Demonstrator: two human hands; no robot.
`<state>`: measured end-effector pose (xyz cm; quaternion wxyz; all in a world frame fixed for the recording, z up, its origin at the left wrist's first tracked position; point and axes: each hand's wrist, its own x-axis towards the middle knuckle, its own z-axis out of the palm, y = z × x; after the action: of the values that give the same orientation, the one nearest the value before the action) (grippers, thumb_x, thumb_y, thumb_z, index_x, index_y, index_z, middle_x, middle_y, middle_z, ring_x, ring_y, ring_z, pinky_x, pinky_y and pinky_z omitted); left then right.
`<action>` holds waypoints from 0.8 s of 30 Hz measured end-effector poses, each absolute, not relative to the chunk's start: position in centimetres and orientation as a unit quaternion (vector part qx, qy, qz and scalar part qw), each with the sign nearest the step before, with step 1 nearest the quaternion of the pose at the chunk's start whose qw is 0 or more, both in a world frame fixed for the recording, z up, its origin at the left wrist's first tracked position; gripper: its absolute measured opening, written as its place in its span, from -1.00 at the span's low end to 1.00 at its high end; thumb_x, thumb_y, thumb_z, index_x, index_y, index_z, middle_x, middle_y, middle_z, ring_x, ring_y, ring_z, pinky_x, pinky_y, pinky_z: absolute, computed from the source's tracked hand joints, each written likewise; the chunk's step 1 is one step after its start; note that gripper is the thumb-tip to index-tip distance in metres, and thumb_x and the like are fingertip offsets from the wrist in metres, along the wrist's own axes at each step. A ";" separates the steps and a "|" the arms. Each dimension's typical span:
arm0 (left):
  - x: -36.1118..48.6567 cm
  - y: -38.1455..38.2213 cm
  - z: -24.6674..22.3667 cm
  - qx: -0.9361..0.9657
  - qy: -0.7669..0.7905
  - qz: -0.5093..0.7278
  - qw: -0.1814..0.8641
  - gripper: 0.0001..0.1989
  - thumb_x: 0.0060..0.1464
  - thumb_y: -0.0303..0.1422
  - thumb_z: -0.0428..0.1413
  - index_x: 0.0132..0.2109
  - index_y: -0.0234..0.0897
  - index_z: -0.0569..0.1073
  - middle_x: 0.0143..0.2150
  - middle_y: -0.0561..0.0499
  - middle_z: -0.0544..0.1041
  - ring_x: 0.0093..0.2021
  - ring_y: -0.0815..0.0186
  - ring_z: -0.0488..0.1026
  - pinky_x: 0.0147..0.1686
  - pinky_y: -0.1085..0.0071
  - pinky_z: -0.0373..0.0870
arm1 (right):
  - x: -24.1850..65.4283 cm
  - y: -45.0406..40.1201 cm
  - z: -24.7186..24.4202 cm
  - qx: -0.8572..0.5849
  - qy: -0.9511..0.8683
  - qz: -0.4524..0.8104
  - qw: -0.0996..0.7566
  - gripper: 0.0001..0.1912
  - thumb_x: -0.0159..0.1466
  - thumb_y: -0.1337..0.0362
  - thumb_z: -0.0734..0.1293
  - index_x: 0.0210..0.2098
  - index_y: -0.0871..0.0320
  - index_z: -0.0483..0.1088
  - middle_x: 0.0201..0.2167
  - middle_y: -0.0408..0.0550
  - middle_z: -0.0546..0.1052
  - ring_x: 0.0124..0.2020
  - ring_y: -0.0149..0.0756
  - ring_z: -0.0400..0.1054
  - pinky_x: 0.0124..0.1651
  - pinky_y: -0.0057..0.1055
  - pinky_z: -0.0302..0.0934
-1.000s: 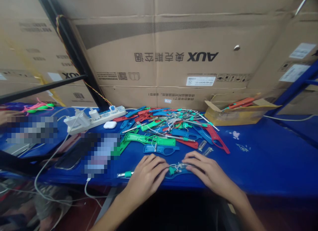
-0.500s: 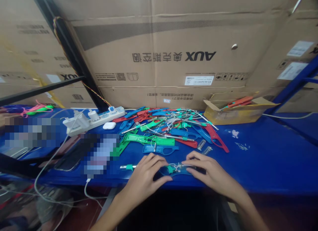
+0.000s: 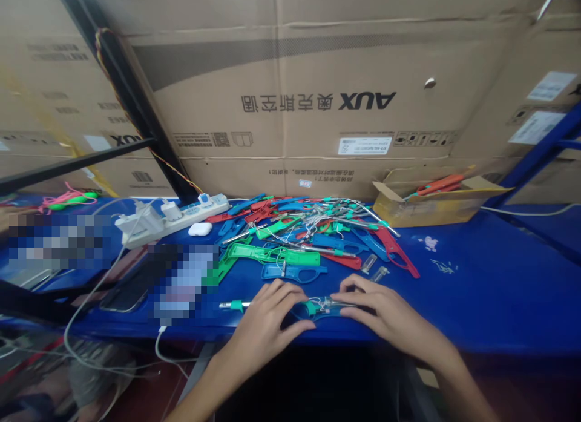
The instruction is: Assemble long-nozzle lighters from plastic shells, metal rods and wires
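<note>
A blue lighter shell [image 3: 333, 308] lies near the front edge of the blue table, with a metal tube [image 3: 227, 304], a teal piece and thin white wires in it. My left hand [image 3: 275, 313] is closed round its left part, thumb in front and fingers behind. My right hand [image 3: 374, 304] pinches its right end, where a clear part shows between the fingertips. Just behind the hands lie a blue shell half [image 3: 295, 273], a green shell half [image 3: 299, 256] and two small clear parts [image 3: 368, 264].
Behind is a heap of coloured shells and metal tubes [image 3: 336, 213]. An open carton [image 3: 426, 211] stands at the back right. On the left are a power strip [image 3: 181, 219], a white earphone case [image 3: 200, 229], phones and cables. A large cardboard sheet [image 3: 318, 65] rises behind.
The right hand's fingers have shifted very slightly at the shell. The left hand stays almost still, and the view has moved a little.
</note>
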<state>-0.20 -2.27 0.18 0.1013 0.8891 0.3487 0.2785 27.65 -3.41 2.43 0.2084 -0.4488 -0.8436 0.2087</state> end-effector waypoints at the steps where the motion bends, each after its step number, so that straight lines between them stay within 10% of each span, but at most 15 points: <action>1: -0.2 -2.3 0.1 0.889 0.350 0.277 0.102 -0.71 0.29 -0.14 0.21 0.02 -0.21 0.47 -0.01 -0.03 0.56 -0.04 0.16 0.48 0.00 0.17 0.39 | 27.6 -3.6 2.3 -0.451 -0.845 0.195 0.211 -0.71 0.47 0.17 0.28 0.14 -0.17 0.51 0.04 -0.09 0.49 0.00 -0.25 0.48 0.05 -0.30 0.40; 24: -0.1 -2.2 -0.1 0.889 0.355 0.273 0.098 -0.69 0.29 -0.11 0.19 0.02 -0.22 0.48 -0.01 -0.03 0.56 -0.05 0.16 0.50 0.04 0.15 0.40 | 25.9 -3.8 0.6 -0.413 -0.876 0.111 0.223 -0.57 0.48 0.45 0.16 0.22 -0.04 0.39 -0.06 0.00 0.49 -0.03 -0.19 0.41 -0.08 -0.28 0.43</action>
<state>-0.12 -2.25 -0.12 0.0979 0.8887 0.3551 0.2730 25.92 -3.83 0.58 0.2234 -0.4133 -0.8758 0.1107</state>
